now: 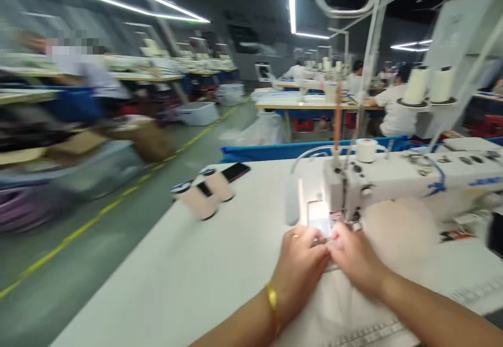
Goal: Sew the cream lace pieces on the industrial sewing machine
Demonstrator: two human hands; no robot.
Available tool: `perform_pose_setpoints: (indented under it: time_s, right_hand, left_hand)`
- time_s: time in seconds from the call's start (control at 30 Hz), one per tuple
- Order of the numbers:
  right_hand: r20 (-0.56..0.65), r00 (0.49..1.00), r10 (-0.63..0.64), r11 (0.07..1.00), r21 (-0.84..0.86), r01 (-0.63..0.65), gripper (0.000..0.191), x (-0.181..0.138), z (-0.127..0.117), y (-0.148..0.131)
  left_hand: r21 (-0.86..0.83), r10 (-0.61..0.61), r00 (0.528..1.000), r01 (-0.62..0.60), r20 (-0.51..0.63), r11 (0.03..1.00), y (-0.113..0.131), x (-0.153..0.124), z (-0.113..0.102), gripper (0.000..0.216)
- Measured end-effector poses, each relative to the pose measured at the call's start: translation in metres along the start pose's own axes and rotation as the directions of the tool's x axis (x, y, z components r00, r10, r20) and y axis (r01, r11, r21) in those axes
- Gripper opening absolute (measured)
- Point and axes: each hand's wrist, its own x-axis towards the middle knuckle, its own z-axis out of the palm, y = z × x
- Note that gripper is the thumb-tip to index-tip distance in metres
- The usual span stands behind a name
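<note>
My left hand (pixel 301 258), with a gold-coloured ring and bracelet, and my right hand (pixel 356 258) meet just in front of the needle area of a white sewing machine (pixel 416 179). Fingers of both hands are bent and pinched together, the fingertips touching or almost so. Whatever lies between them is too small and blurred to name. Beyond my fingertips the lit metal plate (pixel 320 218) shows. Pale material (pixel 398 234), blurred and perhaps cloth, is right of my right hand under the machine's arm.
Two pale thread cones (pixel 198 202) lie on the white table (pixel 165 273) at the left, beside a dark phone (pixel 236 171). Two more cones (pixel 416 86) stand on a rack at upper right. Plastic tubs (pixel 198 113) line the aisle. Other people sit at tables farther back.
</note>
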Motion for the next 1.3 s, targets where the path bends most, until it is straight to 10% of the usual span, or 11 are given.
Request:
perform_pose_setpoints:
  time_s: [0.47,0.7,1.3]
  right_hand:
    - [0.057,0.941,-0.333,0.933,-0.125,0.337,0.025,-0.009,-0.005,0.017]
    - [0.101,0.938,-0.333,0.92,-0.182,0.346,0.027,-0.014,-0.012,0.019]
    - [-0.039,0.953,-0.3,0.882,-0.393,0.261,0.034,-0.011,-0.006,0.032]
  left_hand:
    - [-0.048,0.059,0.995,-0.055,0.086,0.997,0.005,-0.012,-0.002,0.027]
    - [0.103,0.255,0.966,-0.258,0.04,0.961,0.001,-0.013,0.0,0.026]
    - [0.035,0.09,0.976,-0.099,0.2,0.994,-0.005,0.0,0.001,0.013]
